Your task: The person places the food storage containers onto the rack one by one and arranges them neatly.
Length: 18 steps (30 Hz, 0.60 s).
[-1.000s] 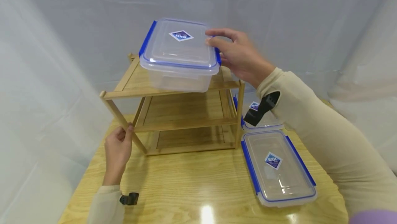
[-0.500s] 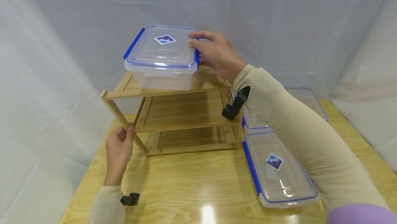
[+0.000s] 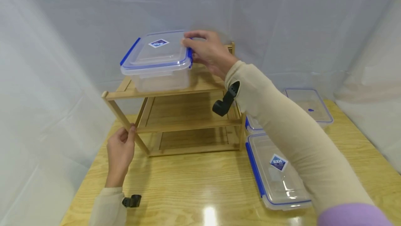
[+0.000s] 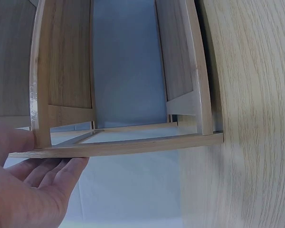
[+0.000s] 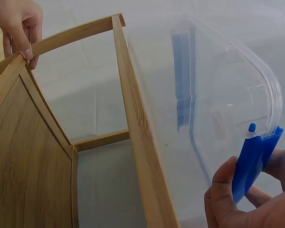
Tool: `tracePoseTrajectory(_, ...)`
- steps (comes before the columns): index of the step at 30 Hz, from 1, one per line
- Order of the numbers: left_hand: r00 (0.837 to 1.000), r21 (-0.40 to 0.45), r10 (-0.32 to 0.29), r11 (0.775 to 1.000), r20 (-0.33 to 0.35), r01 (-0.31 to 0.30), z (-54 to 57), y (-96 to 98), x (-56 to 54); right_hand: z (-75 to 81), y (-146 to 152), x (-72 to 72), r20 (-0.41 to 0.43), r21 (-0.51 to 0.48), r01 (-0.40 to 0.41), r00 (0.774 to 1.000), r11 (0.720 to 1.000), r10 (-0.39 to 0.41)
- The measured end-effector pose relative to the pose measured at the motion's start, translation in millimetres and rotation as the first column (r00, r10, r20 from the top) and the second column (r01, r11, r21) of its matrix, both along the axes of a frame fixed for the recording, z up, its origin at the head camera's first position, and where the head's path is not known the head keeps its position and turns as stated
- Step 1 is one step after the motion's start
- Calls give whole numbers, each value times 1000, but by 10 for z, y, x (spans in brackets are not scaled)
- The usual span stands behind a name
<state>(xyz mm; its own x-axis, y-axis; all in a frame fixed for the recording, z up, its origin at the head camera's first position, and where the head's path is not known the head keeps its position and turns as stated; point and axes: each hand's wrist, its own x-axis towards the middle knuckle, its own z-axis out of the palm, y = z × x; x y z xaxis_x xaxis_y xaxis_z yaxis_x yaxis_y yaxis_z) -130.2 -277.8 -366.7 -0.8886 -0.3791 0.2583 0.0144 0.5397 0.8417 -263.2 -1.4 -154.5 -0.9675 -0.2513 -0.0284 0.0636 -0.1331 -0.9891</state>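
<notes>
A clear plastic food storage box (image 3: 156,61) with blue side clips and a diamond-shaped sticker sits over the left part of the top shelf of a wooden rack (image 3: 188,125). My right hand (image 3: 208,50) grips the box by its right edge, thumb and a finger on the lid and other fingers below the blue clip (image 5: 256,164). Lower down, my left hand (image 3: 121,146) pinches the rack's front left post near the middle shelf. In the left wrist view, thumb and fingers of that left hand (image 4: 33,185) lie on either side of the post (image 4: 133,146).
To the right of the rack, a lidded storage box (image 3: 278,184) lies on the wooden table (image 3: 188,187). Behind it is another box (image 3: 255,123), mostly hidden by my right sleeve. A further container (image 3: 308,104) stands at the back right. Pale sheeting (image 3: 282,17) hangs behind.
My right hand has carried the storage box leftward and slightly down over the top shelf. The left hand stays on the rack's post.
</notes>
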Motion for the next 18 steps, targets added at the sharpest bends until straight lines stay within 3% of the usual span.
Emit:
tracePoseTrajectory(8,1000,-4,-6,1000,-21,6,-4,4,-4,21,-79,-30,72,-32,42,997,999,-39)
tracePoseTrajectory(18,1000,-26,-9,1000,-18,9,-11,-9,12,0,-140,-22,104,-73,24,994,997,-16)
